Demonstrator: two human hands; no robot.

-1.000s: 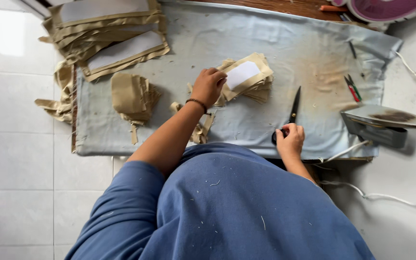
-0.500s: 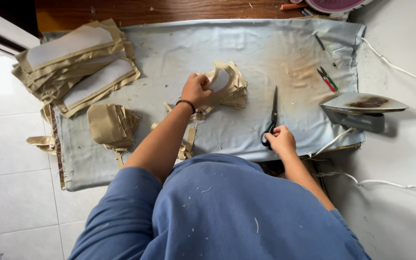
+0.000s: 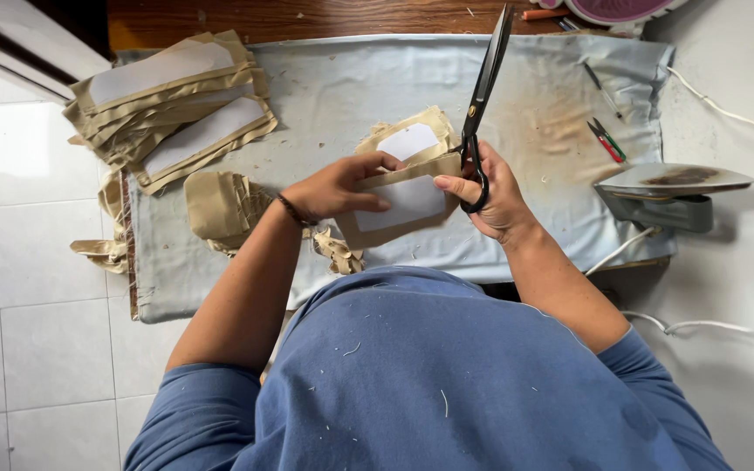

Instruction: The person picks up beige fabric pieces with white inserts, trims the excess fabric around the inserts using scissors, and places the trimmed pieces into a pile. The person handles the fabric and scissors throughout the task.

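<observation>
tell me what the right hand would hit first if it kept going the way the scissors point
Probably nothing on the cloth: the right hand holds the scissors pointing away from the person, over the grey-blue cloth toward the wooden edge. Height above the cloth is unclear.

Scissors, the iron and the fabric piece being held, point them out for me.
Scissors (image 3: 484, 87), head view, on the black blades.
Iron (image 3: 669, 180), head view, on its soleplate.
Fabric piece (image 3: 407, 202), head view, on its white middle.

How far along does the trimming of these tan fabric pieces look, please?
Possibly done: folded tan pieces beside the left hand. In hand: a white-backed piece, with the right hand holding black scissors. Seemingly left: a small pile behind it and a stack far left.
</observation>
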